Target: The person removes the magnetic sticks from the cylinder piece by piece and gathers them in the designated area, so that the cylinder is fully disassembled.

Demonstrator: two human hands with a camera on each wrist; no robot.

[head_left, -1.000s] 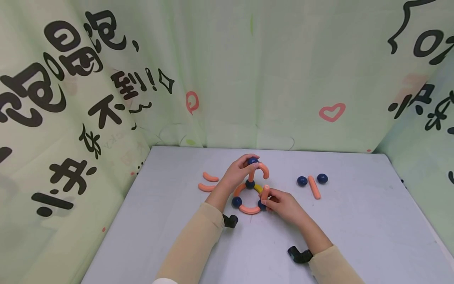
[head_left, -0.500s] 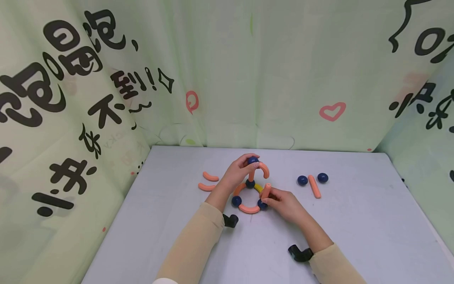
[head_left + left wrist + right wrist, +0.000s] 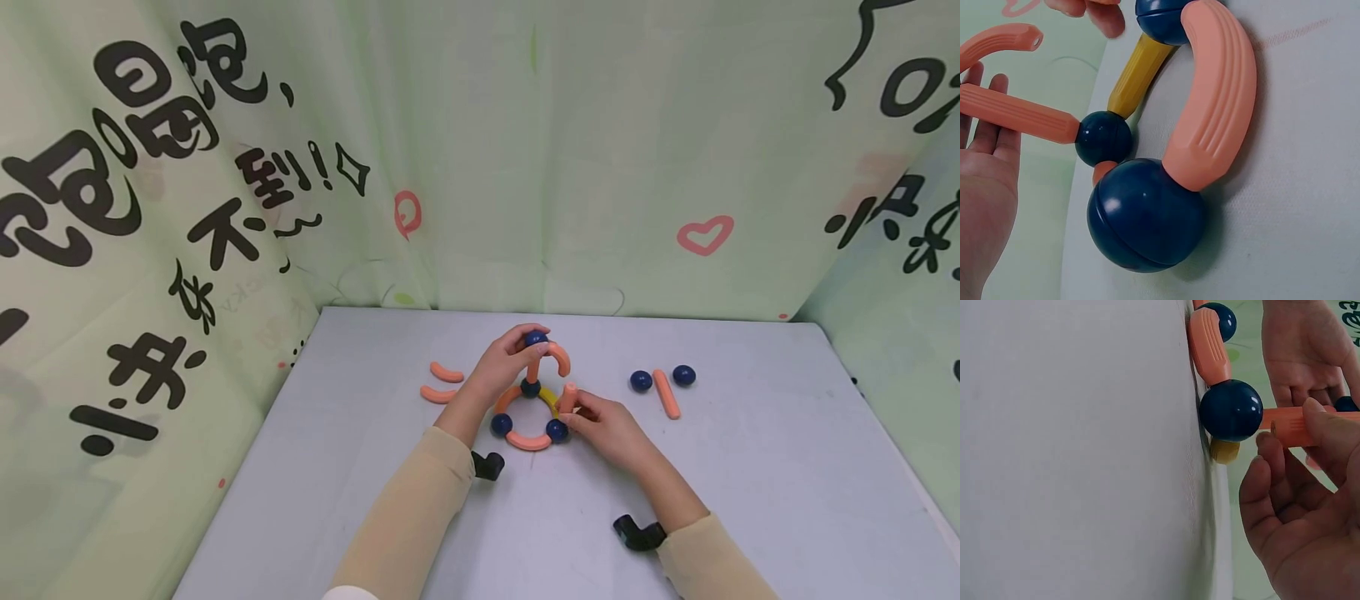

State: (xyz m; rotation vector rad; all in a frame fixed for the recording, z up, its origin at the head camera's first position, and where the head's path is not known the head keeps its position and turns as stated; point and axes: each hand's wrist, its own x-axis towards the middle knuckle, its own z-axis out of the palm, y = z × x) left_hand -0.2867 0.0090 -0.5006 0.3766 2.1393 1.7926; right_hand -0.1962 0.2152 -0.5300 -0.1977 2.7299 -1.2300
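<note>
A ring of curved orange sticks (image 3: 528, 443), a yellow stick (image 3: 548, 397) and blue balls (image 3: 502, 425) lies on the table. From its rear ball (image 3: 530, 387) rises a straight orange stick (image 3: 1029, 114). My left hand (image 3: 497, 367) holds the blue ball (image 3: 536, 338) on top of that stick, thumb and fingers around it. A curved orange stick (image 3: 558, 357) arches rightward from the top ball. Between thumb and fingers, my right hand (image 3: 609, 429) pinches another straight orange stick (image 3: 568, 397). Its lower end is apart from the ring's right front ball (image 3: 1231, 411).
Two curved orange sticks (image 3: 446, 372) lie left of my left forearm. To the right, a straight orange stick (image 3: 666, 394) lies between two loose blue balls (image 3: 641, 381). Black wrist mounts (image 3: 637, 533) stick out from both wrists. A printed curtain (image 3: 480, 167) hangs behind the table (image 3: 787, 450).
My right hand has lifted the straight stick slightly up and to the right, exposing more of the right front ball. My left hand keeps its hold on the top ball.
</note>
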